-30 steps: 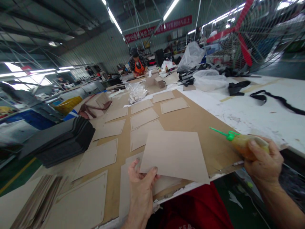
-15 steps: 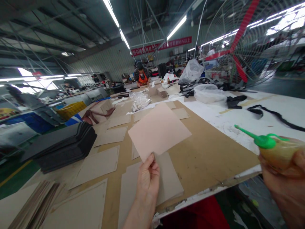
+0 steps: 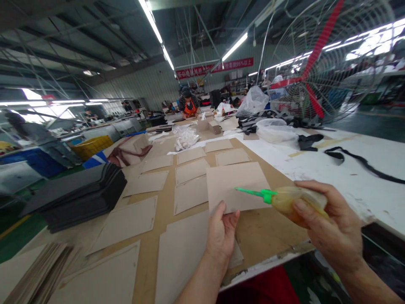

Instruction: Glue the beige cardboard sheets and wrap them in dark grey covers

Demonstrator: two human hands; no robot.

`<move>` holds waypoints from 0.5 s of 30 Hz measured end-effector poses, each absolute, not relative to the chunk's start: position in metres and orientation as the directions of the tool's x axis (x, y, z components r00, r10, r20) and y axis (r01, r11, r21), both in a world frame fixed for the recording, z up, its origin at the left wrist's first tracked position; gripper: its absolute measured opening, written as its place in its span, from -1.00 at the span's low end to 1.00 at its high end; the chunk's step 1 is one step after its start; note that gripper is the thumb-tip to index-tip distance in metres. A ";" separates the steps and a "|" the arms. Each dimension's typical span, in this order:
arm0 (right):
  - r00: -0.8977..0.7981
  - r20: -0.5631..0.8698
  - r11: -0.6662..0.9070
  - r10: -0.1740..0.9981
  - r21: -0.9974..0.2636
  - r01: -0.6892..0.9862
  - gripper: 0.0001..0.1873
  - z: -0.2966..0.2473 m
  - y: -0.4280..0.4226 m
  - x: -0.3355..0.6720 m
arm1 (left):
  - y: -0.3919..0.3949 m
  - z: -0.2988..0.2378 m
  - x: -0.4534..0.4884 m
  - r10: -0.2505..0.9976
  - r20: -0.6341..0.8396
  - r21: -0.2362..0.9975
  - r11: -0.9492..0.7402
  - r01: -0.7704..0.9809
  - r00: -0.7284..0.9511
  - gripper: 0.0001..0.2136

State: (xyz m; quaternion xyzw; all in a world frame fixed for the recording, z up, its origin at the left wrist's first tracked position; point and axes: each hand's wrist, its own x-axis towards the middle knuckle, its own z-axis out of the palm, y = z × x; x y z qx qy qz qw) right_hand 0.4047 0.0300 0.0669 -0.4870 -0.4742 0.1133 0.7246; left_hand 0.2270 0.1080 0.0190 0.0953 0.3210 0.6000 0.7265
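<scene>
Cards [image 3: 126,221] on the counter [image 3: 268,232] already bore edge lines. The left grip [image 3: 221,234] pinched a seemingly bare card [image 3: 238,179], the right grip [image 3: 333,221] a bottle [image 3: 286,203].

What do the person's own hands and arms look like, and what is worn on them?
Both the left hand and right hand are bare: no gloves, rings or watch show. The visible forearms have no sleeves. Red cloth low in view is probably clothing.
</scene>
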 end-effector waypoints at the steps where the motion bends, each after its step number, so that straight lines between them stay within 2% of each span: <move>1: 0.451 0.649 0.497 0.613 -0.760 0.419 -0.64 0.064 0.034 0.404 | 0.109 0.015 0.229 0.934 -0.346 0.523 0.268 -0.809 0.085 -0.95; 4: 0.194 0.789 0.538 0.583 -0.554 0.635 -0.69 0.060 0.045 0.401 | 0.112 0.004 0.230 0.941 -0.323 0.524 0.264 -0.810 0.098 -0.95; 8: -0.050 0.826 0.609 0.561 -0.371 0.702 -0.66 0.060 0.059 0.391 | 0.112 -0.003 0.229 0.957 -0.270 0.530 0.238 -0.814 0.105 -0.90; 15: -0.168 0.836 0.626 0.523 -0.243 0.741 -0.61 0.061 0.073 0.382 | 0.109 -0.001 0.228 0.970 -0.170 0.575 0.239 -0.783 0.171 -0.74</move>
